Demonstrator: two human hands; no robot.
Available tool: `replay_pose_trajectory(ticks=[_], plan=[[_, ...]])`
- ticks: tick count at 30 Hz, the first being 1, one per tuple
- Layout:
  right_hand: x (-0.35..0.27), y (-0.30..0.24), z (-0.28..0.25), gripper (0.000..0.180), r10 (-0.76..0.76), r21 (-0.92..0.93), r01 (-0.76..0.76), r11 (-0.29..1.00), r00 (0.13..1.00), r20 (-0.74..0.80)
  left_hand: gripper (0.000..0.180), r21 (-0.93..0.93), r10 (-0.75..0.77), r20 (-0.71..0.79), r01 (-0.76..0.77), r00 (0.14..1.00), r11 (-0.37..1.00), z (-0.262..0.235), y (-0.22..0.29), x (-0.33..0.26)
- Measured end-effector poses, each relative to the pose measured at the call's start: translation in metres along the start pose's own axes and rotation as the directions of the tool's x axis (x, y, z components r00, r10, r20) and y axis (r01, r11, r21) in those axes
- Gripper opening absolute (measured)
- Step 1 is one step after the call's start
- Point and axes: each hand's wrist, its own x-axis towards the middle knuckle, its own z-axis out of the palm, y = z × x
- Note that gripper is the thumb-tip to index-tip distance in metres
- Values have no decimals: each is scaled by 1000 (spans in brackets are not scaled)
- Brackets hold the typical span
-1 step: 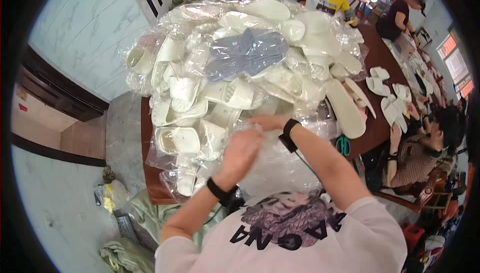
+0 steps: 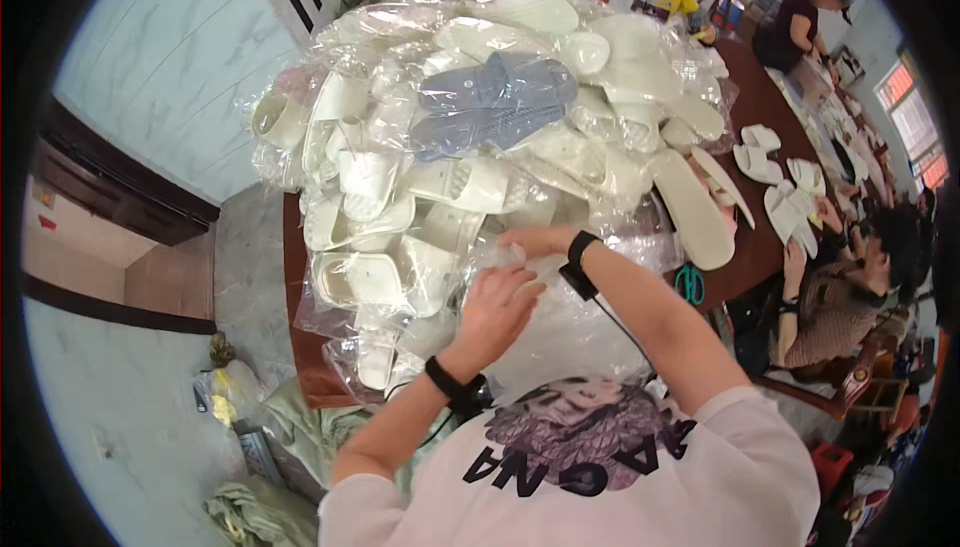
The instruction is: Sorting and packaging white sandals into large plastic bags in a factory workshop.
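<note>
Nothing has moved since the earlier frame: same pose, same pile. My left hand (image 2: 495,312) is curled closed on the clear plastic bag (image 2: 560,332) at the near foot of the slipper heap (image 2: 470,167); my right hand (image 2: 530,242) sits just above it, against the heap's front face, fingers pinched on the bag's upper edge. Whether a slipper is inside the bag I can't tell, as the film glares too much. The heap covers most of the brown table (image 2: 760,117) and is stacked high: bagged cream-white foam slippers, smooth, rounded and ribbed on the soles, with one grey-blue pair (image 2: 495,102) near the top. Risk as I judge it: the film is slick, so a tug at the foot of the heap could slide the bagged pairs off the near edge. Thin film could also tear under a hard pinch. Loose unbagged slippers (image 2: 775,172) and green-handled scissors (image 2: 690,284) lie right of the heap.
</note>
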Motion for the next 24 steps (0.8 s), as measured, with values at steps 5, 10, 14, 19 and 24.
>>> replay_pose_trajectory(ticks=[5,10,14,19,24], plan=[[-9,-10,4,61,122,17,-121,993,987,-101,49,190,-129,219,88,967,978,47,-17,-29],[-37,-10,12,59,78,-92,-104,990,963,-257,59,239,-80,355,-8,931,971,64,-33,-28],[-101,-81,41,59,-59,-327,-300,896,649,-758,60,221,-114,375,31,920,975,64,-37,-33],[-225,-35,112,75,142,-323,-476,818,711,-689,60,237,-86,400,-12,912,971,71,-52,-29],[-250,17,124,80,326,-67,-536,842,603,-728,58,200,-208,457,128,865,972,80,-60,-49]])
